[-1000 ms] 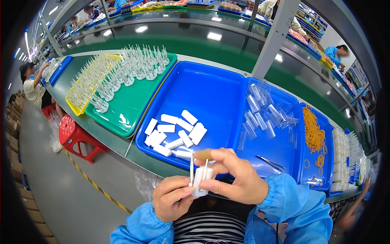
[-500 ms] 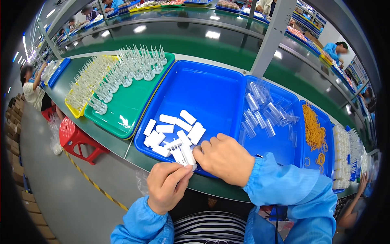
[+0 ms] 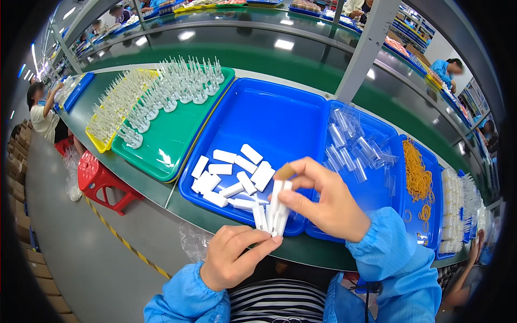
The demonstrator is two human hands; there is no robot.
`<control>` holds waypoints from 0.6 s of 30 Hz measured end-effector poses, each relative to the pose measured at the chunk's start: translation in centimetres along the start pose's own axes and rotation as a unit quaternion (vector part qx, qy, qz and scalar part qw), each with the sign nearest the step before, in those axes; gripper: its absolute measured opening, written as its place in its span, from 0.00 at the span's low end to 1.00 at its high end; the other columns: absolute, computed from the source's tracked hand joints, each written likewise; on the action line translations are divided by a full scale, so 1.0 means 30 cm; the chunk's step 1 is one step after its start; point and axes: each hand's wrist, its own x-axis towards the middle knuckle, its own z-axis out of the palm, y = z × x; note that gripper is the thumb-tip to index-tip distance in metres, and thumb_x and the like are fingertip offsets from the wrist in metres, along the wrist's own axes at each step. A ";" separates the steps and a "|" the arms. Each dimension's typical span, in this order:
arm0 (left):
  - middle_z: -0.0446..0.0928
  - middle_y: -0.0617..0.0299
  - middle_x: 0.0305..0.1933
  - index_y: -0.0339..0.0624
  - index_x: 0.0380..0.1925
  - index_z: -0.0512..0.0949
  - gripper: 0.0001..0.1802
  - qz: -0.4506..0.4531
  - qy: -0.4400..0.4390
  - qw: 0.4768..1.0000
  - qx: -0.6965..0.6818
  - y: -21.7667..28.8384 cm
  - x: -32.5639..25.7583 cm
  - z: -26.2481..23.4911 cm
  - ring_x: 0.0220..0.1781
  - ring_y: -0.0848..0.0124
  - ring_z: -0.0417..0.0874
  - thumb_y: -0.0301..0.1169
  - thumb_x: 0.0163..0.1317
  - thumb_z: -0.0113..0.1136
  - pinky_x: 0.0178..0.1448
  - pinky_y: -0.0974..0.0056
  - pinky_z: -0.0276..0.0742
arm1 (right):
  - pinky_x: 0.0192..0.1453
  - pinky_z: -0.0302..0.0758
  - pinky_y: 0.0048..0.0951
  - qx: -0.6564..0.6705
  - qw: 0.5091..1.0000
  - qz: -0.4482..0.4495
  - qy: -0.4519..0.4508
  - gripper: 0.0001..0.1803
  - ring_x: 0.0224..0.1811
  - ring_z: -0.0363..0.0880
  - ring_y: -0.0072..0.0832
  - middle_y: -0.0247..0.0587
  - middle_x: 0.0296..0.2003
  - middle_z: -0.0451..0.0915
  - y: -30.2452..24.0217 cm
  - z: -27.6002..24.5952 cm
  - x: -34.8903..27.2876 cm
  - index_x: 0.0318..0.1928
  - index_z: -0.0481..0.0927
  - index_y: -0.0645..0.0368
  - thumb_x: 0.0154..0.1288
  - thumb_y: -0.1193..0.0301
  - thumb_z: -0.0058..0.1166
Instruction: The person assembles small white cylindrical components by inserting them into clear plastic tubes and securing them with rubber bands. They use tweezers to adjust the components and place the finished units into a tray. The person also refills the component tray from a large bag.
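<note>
My left hand pinches the base of a white pronged holder at the near edge of a blue tray. White rectangular sleeves stand upright on some of its prongs. My right thumb and index finger close around the top of one white sleeve on the holder; the right hand comes in from the right. Several loose white blocks like these sleeves lie in the tray's near left part, just beyond my hands. My fingers hide part of the holder's base.
Right of the blue tray stand trays of transparent plastic tubes and orange rubber bands. On the left, a green tray and a yellow tray bear spiky pronged holders. A metal post rises behind. A red stool is left of the bench.
Both hands and the holder have moved right. My right hand has turned and lifted, its fingers now around a sleeve's top. The white sleeves on the holder show more openly.
</note>
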 end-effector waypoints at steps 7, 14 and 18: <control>0.78 0.59 0.43 0.45 0.42 0.81 0.23 -0.034 0.071 0.996 -0.048 0.007 -0.018 0.020 0.39 0.64 0.80 0.19 0.45 0.76 0.40 0.63 0.77 | 0.62 0.70 0.35 -0.135 0.980 -0.107 -0.099 0.20 0.50 0.83 0.34 0.41 0.43 0.87 -0.002 -0.002 -0.061 0.55 0.75 0.62 0.67 0.68 0.63; 0.80 0.58 0.41 0.44 0.43 0.78 0.24 -0.056 0.115 0.991 -0.029 -0.010 -0.045 0.006 0.37 0.63 0.82 0.20 0.46 0.78 0.40 0.62 0.77 | 0.62 0.67 0.34 -0.108 0.985 -0.130 -0.034 0.21 0.54 0.77 0.37 0.42 0.46 0.83 0.035 0.035 -0.039 0.57 0.76 0.60 0.66 0.67 0.63; 0.81 0.64 0.37 0.46 0.41 0.82 0.22 -0.058 0.105 0.992 0.041 -0.021 -0.018 -0.022 0.34 0.66 0.82 0.22 0.43 0.79 0.36 0.63 0.72 | 0.54 0.70 0.36 -0.374 0.894 -0.246 -0.022 0.17 0.48 0.77 0.35 0.37 0.43 0.82 0.067 -0.029 0.106 0.52 0.80 0.60 0.62 0.75 0.60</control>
